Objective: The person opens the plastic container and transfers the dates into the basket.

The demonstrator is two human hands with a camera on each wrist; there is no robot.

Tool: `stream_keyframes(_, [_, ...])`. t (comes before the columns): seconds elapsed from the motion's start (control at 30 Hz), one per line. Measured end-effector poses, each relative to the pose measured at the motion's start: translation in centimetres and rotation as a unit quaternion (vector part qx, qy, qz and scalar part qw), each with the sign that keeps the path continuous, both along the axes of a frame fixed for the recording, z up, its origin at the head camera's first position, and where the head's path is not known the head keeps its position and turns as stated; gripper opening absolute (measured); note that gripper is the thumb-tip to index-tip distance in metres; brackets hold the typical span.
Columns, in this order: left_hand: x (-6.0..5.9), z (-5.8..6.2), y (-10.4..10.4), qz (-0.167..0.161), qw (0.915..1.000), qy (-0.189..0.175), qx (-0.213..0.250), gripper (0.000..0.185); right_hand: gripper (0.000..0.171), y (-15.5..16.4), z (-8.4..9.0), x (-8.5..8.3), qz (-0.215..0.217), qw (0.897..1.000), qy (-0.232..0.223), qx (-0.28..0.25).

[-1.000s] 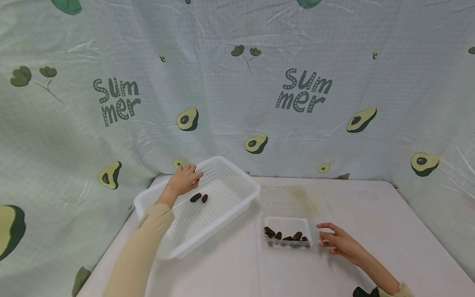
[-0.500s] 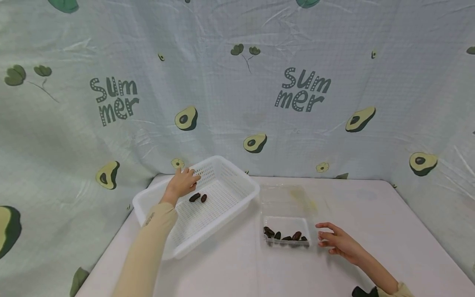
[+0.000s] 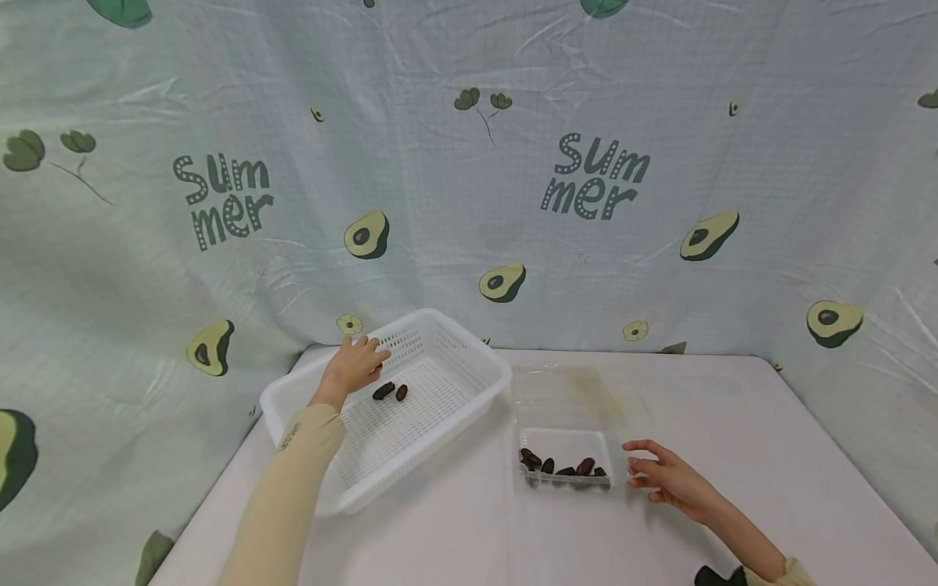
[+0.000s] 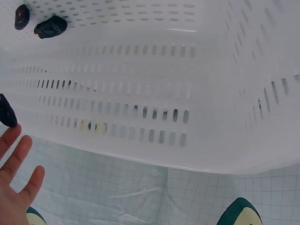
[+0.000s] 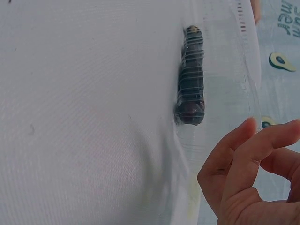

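The left hand (image 3: pixel 357 364) has its fingers (image 4: pixel 18 157) straight and loosely spread, holding nothing; it hovers over the far left corner of the white perforated basket (image 3: pixel 440 423), just beside two dark dates (image 3: pixel 390 391) that lie on the basket floor. In the left wrist view a third dark date (image 4: pixel 6 111) shows at the frame edge just above the fingertips, though whether it touches them cannot be told. The right hand (image 3: pixel 668 474) rests on the desk (image 3: pixel 733 439) with its fingers (image 5: pixel 243 150) gently bent and a little apart, gripping nothing, the tips touching or just beside the right wall of a clear plastic container (image 3: pixel 566 423). A small heap of dates (image 3: pixel 563 465) lies along the near end of that container. The basket stands tilted across the left part of the desk, the container just to its right. Behind both hangs a pale cloth backdrop (image 3: pixel 469 179) printed with avocados and the word "Summer".
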State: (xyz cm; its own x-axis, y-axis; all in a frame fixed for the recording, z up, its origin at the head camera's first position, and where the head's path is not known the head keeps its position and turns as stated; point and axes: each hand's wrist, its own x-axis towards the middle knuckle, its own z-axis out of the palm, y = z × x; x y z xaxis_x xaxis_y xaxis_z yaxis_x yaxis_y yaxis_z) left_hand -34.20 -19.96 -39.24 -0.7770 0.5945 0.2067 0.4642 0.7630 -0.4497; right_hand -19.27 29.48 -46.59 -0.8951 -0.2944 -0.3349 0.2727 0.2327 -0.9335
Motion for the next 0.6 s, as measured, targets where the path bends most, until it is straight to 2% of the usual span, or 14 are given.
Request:
stream_keyframes(0.23, [0.04,-0.09,0.15,-0.001,0.9999,0.005,-0.012,0.016,0.055,-0.04,-0.03,0.06,-0.001,1.0,0.001,0.003])
stream_keyframes(0.4, [0.1,0.0,0.37,-0.007,1.0,0.006,-0.005,0.018,0.054,-0.02,-0.06,0.06,-0.002,1.0,0.0,0.003])
stream_keyframes(0.6, [0.36,0.61,1.01,-0.051,0.9982,0.021,0.024,0.017,0.055,-0.03,-0.07,0.05,-0.002,1.0,-0.004,0.0])
